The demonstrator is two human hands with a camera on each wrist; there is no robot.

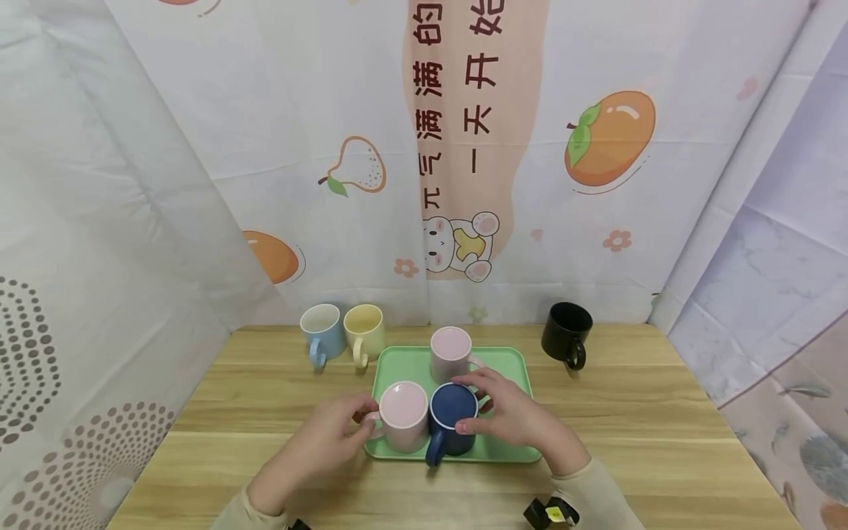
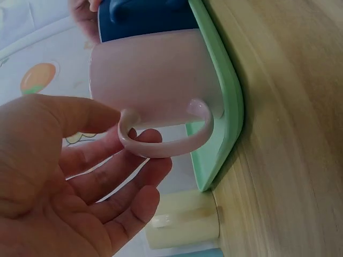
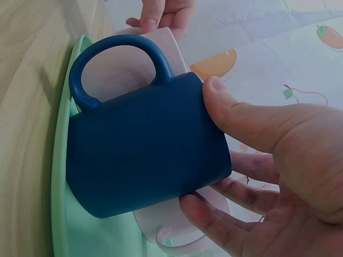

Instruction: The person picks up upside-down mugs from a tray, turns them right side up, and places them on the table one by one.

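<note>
A green tray (image 1: 513,361) carries two pink mugs and a dark blue mug. My left hand (image 1: 331,436) pinches the handle of the front pink mug (image 1: 405,430), thumb on top of the handle (image 2: 177,149) and index finger behind it. My right hand (image 1: 513,416) holds the dark blue mug (image 3: 144,144) by its upper part, thumb at the rim and fingers along the far side. The blue mug stands close beside the front pink mug, its handle pointing toward me. The rear pink mug (image 1: 450,361) sits behind them, handle to the right.
Left of the tray, on the wooden table (image 1: 232,412), stand a light blue mug (image 1: 322,333) with a white inside and a pale yellow mug (image 1: 366,337). A black mug (image 1: 566,331) stands at the back right. A printed cloth (image 1: 371,243) hangs behind the table.
</note>
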